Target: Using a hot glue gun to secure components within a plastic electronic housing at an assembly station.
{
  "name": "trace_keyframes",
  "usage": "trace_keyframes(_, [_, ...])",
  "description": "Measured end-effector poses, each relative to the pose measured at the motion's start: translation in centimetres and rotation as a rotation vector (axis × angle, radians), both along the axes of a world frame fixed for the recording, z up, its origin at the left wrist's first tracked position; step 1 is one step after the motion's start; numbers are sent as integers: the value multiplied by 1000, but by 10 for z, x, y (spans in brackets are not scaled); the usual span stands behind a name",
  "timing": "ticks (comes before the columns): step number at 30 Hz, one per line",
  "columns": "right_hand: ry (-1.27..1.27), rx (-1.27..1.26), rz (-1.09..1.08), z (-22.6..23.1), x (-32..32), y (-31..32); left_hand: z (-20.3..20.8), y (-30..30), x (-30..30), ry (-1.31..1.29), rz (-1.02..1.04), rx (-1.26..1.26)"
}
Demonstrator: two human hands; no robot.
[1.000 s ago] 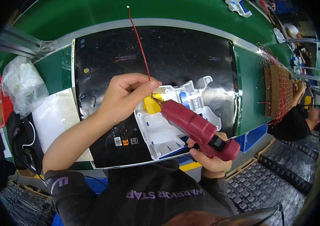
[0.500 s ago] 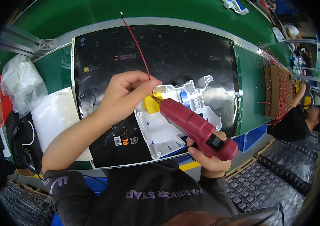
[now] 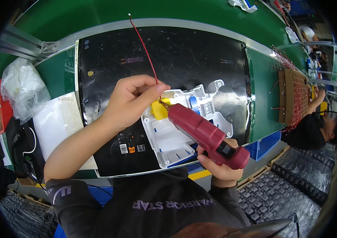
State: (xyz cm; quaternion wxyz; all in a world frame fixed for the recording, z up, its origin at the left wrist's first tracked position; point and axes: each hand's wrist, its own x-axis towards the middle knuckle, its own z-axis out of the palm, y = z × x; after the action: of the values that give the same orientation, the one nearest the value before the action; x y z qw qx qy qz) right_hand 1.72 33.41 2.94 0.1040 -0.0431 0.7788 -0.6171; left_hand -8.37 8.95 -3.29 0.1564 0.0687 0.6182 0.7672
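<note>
1. Green bench [image 3: 261, 99], black mat [image 3: 200, 47] on top, and the white shell [image 3: 162, 137] lies on the near part of that mat with its hollow side up. Yellow block [image 3: 159, 113] sits in the shell's far left corner.
2. Left hand [image 3: 134, 101] has the red wire [image 3: 146, 49] pinched between thumb and forefinger, lower end down at the block. Any wobble in that pinch could pull the end off its spot, imo.
3. Right hand [image 3: 223, 169] is wrapped around the handle of the glue gun [image 3: 198, 127]. Can't tell if the trigger's squeezed.
4. Burn risk is my main worry: the nozzle [image 3: 166, 105] is just below those left fingertips, so one small slip and ouch. Heat could soften the wire's coating too.
5. Too much squeeze and glue might run off the block into the shell. Can't make out any glue from here.
6. Long loose end of the wire points away over the mat. Snag that and the whole joint could shift.
</note>
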Motion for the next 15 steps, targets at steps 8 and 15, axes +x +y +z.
trace_keyframes(8, [-17,13,25,1,-2,4,1,1,-1,7,-1,-19])
trace_keyframes(15, [-32,-41,51,1,-1,7,0,0,0,-8,6,1])
